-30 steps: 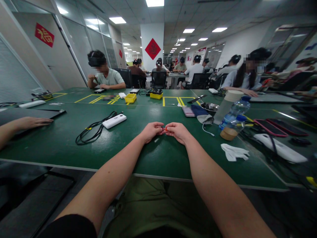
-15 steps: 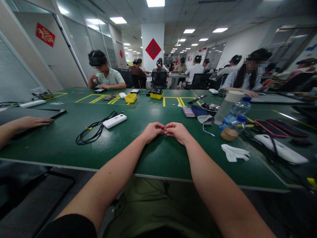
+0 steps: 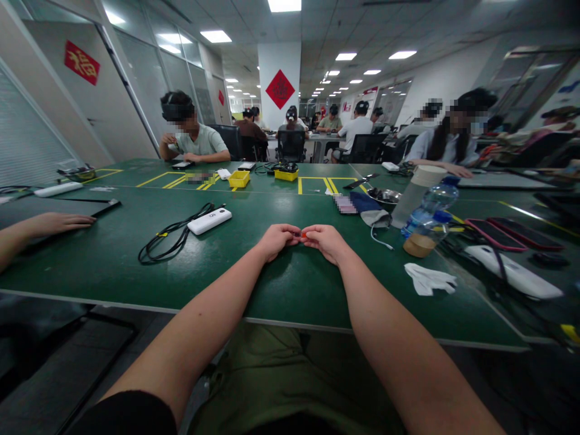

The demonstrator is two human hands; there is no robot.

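Note:
My left hand (image 3: 277, 241) and my right hand (image 3: 327, 241) meet fingertip to fingertip above the green table (image 3: 299, 290). Pinched in my right fingers is a small orange-red piece (image 3: 304, 234), too small to name. The left thumb and fingers close on a tiny dark piece (image 3: 297, 235), mostly hidden by the fingertips. Whether the two pieces touch or are joined, I cannot tell.
Left of my hands lies a white power bank (image 3: 209, 222) beside a coiled black cable (image 3: 165, 241). To the right stand plastic bottles (image 3: 426, 235), a pale tumbler (image 3: 414, 193) and a crumpled white glove (image 3: 430, 279). Another person's hand (image 3: 63, 222) rests at far left.
My hands stay in nearly the same place. More of the orange-red piece shows between the fingertips now.

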